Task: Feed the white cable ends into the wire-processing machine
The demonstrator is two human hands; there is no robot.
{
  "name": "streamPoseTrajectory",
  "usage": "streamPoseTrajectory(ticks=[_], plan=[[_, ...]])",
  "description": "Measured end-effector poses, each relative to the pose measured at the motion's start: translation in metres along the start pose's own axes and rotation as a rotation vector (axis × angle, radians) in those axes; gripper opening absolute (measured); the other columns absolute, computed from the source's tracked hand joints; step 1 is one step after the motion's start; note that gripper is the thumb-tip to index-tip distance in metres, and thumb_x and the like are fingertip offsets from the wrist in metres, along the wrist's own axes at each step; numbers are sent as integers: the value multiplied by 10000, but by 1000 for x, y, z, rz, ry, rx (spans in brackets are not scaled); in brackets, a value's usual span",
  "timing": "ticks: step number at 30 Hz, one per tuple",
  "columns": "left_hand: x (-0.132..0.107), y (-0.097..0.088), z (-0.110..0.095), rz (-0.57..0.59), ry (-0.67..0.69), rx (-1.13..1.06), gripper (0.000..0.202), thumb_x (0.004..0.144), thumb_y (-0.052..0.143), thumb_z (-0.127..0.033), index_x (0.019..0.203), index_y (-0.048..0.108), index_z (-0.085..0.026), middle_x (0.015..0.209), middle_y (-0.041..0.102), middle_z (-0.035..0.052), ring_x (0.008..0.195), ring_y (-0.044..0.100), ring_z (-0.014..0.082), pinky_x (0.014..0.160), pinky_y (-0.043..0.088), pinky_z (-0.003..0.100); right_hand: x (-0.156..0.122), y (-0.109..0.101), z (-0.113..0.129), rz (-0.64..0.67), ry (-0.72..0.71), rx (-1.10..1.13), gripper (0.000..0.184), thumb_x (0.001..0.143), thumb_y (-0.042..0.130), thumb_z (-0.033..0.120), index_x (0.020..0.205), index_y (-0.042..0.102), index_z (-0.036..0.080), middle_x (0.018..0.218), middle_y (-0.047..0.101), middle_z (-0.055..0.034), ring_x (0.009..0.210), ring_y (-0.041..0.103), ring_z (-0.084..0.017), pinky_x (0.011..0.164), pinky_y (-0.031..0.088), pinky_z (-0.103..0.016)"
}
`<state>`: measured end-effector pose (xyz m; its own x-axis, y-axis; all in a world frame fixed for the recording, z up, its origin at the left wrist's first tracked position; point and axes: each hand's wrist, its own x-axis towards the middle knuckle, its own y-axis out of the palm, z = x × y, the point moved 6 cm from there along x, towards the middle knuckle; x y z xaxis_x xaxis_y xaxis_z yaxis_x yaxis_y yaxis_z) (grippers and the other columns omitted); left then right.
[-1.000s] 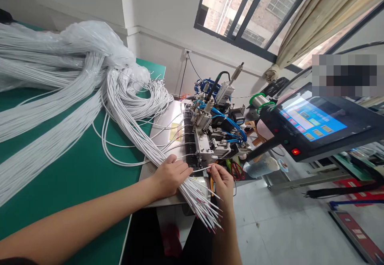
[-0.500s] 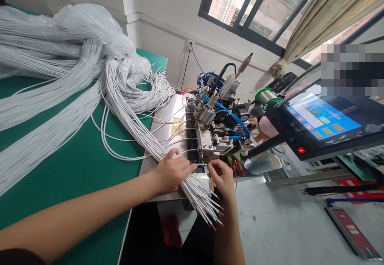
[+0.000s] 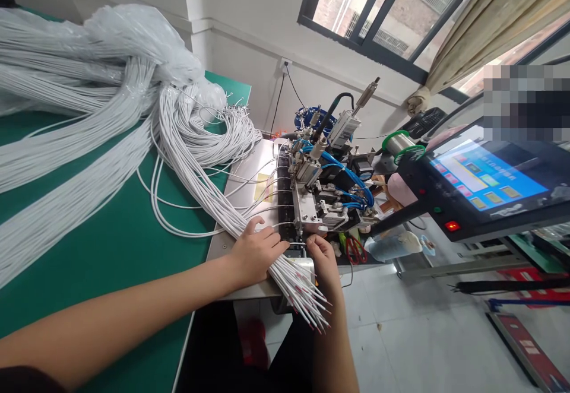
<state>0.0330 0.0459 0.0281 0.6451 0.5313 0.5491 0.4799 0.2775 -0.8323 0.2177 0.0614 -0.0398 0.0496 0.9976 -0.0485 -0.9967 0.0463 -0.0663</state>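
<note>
My left hand (image 3: 259, 252) is closed, its fingertips on a single white cable (image 3: 297, 243) at the near end of the machine's black holder row. The free end of that cable is pinched between the thumb and fingers of my right hand (image 3: 324, 255). Beneath my left palm runs a thick bundle of white cables (image 3: 214, 200), and its stripped, partly reddish tips (image 3: 309, 298) fan out past the metal plate's edge. Several other cables lie in the slots of the holder row (image 3: 285, 188), leading into the wire-processing machine (image 3: 312, 173).
More white cables (image 3: 66, 126), partly wrapped in clear plastic (image 3: 138, 31), cover the green table (image 3: 133, 262). At right stand a touchscreen panel (image 3: 490, 173) with a red lit button and a solder wire spool (image 3: 403, 146). Red-handled scissors (image 3: 355, 250) hang beside the machine.
My right hand has shifted slightly left and up with the cable end, which now sits closer to the holder row. My left hand has barely moved. The camera view has shifted a little.
</note>
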Motion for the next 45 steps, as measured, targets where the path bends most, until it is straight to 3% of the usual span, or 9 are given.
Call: streamPoseTrajectory(ticks=[6, 14, 19, 23, 27, 33, 41, 45], plan=[[1, -4, -1, -45, 9, 2, 299, 670, 546, -134, 950, 634, -190, 745, 634, 22, 765, 560, 200, 921, 258, 444, -2, 3, -3, -31, 64, 107, 290, 768, 632, 400, 633, 474, 197, 559, 300, 72, 529, 220, -99, 505, 183, -244], [0, -6, -2, -86, 28, 3, 270, 653, 541, -132, 898, 638, -192, 748, 633, 24, 774, 557, 202, 921, 264, 448, -6, -4, 3, -50, 2, -47, 351, 785, 641, 474, 629, 508, 189, 579, 394, 55, 550, 331, -107, 536, 275, -241], [0, -7, -2, -100, 37, -3, 250, 665, 536, -136, 880, 647, -197, 783, 644, 27, 767, 561, 196, 905, 276, 445, -22, -27, 23, -89, -90, -214, 334, 808, 634, 499, 720, 597, 179, 640, 501, 21, 616, 445, -131, 588, 351, -248], [-1, -8, -2, -115, 32, -26, 236, 698, 538, -151, 895, 656, -206, 792, 656, 23, 771, 576, 193, 907, 279, 445, -46, -35, 48, 7, -108, -326, 297, 872, 585, 449, 765, 619, 174, 672, 525, 2, 638, 467, -134, 593, 364, -248], [-1, -7, -1, -100, 21, -22, 253, 709, 543, -154, 930, 660, -196, 838, 680, 35, 823, 600, 204, 930, 279, 452, -62, -34, 66, 61, -129, -428, 276, 894, 565, 422, 800, 629, 171, 697, 540, -7, 627, 459, -131, 569, 355, -247], [-2, -5, 3, -84, -32, 15, 315, 691, 582, -178, 997, 658, -195, 1071, 689, 65, 1011, 598, 264, 1008, 228, 510, -66, -25, 77, 91, -178, -577, 270, 906, 553, 404, 805, 642, 169, 718, 588, -20, 640, 483, -140, 568, 356, -249], [-2, -11, 0, -138, 12, 1, 271, 766, 546, -145, 992, 663, -239, 990, 702, 19, 926, 622, 213, 1026, 211, 496, -70, -3, 80, 271, -224, -641, 237, 880, 607, 392, 794, 685, 186, 717, 626, -26, 640, 513, -147, 557, 353, -251], [-2, -13, -2, -133, 56, -22, 324, 763, 520, -104, 1036, 642, -231, 959, 702, 12, 882, 624, 187, 1035, 199, 485, -61, -8, 80, 188, -248, -599, 243, 873, 606, 399, 775, 693, 195, 716, 637, -40, 641, 525, -168, 561, 365, -269]])
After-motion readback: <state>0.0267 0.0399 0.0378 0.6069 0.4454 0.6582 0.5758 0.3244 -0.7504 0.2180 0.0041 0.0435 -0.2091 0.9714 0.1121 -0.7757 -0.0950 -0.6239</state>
